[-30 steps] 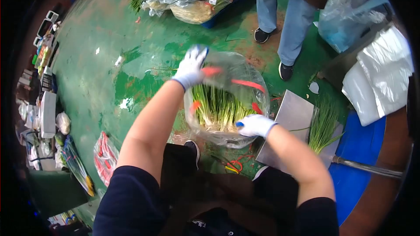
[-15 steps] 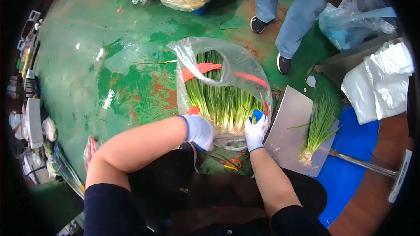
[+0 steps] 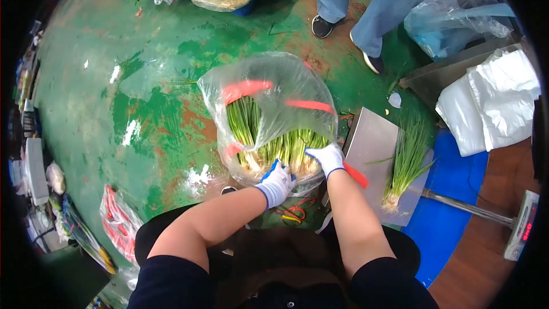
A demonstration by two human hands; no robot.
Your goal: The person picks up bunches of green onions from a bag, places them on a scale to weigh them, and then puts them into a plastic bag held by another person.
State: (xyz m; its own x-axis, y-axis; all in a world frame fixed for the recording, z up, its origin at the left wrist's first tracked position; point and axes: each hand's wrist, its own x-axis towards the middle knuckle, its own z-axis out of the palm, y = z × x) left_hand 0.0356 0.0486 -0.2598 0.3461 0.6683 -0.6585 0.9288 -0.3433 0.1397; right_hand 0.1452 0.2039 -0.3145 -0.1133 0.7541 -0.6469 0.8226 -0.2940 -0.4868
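The white root ends (image 3: 249, 163) of green onions (image 3: 244, 123) lie nearest the wearer, probably the firmest hold. There the left hand (image 3: 278, 185) curls, and the right hand (image 3: 327, 159) angles inward beside it; whether either grips is unclear. Beyond, leaves stretch inside a clear bag (image 3: 280, 74) on the floor (image 3: 166, 74): likely a heavy, bruisable load in slippery film.

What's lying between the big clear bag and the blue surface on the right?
In the head view, mainly a metal plate lies between the clear bag and the blue surface, carrying a bunch of green onions.
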